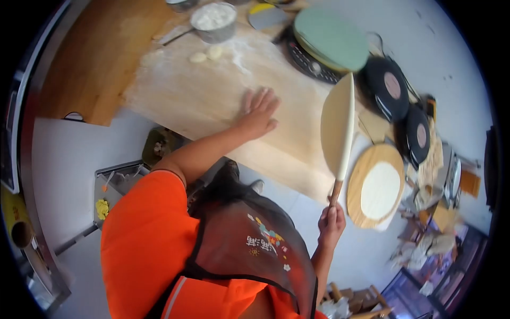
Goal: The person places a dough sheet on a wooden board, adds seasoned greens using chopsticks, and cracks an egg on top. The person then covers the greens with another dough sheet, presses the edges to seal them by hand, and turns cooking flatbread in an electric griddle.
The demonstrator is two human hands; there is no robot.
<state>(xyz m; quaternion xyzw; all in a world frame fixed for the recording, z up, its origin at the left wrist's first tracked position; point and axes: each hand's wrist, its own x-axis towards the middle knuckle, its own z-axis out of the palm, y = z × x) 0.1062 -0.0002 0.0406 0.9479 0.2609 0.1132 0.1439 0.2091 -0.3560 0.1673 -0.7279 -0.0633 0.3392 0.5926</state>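
Note:
My left hand lies palm down on the floury wooden worktop, its fingers stretched out and holding nothing. At the front right edge of the worktop, my right hand is closed around the brown handle of a cream-coloured pan. The pan is tipped up on its side, so its face shows only at a slant; whether it touches the worktop I cannot tell. Just right of it is a round wooden board with a thin white dough round on it. Two small dough balls sit beyond my left hand.
A metal pot of flour and a scraper with a yellow edge stand at the back. A green round griddle and two black round pans line the right side. A bin stands below the left edge.

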